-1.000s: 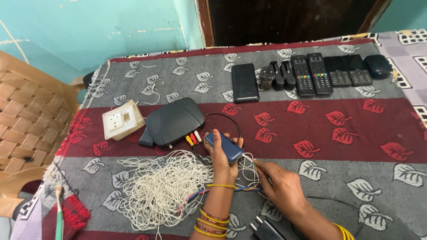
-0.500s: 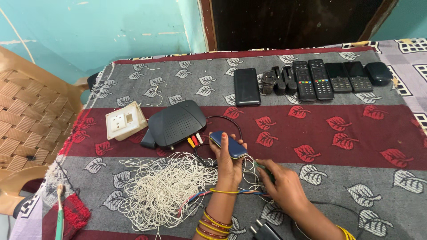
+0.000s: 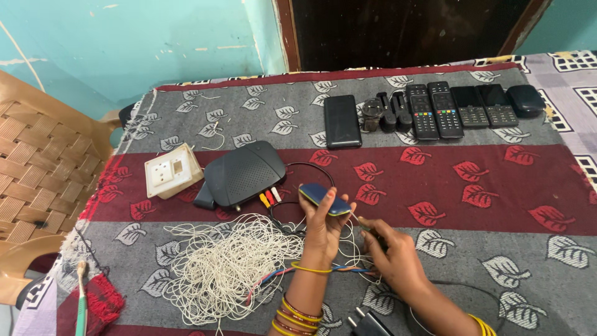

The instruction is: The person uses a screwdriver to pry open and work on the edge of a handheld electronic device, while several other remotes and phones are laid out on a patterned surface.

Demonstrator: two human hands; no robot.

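The left hand (image 3: pixel 323 227) is holding a small blue device (image 3: pixel 324 199) up off the counter (image 3: pixel 472 186), its fingers curled round the underside so that the flat top is facing up, just above the tangle of white cord (image 3: pixel 224 267). The right hand (image 3: pixel 395 252) is pinching a thin tool (image 3: pixel 359 222), closed tight on it, and is pointing its tip at the near end of the device; whether the tip is touching cannot be told. The casing is looking whole and shut, so the work on it is judged to be only beginning: nothing is lying apart from it yet. Coloured wires (image 3: pixel 323 270) are running under both wrists, loose and not joined to the device. A black set-top box (image 3: pixel 244 174) with its red, yellow and white plugs (image 3: pixel 268 197) and a white socket block (image 3: pixel 171 170) are sitting untouched to the left, and a row of remotes (image 3: pixel 438 111) is lying well apart at the far edge.
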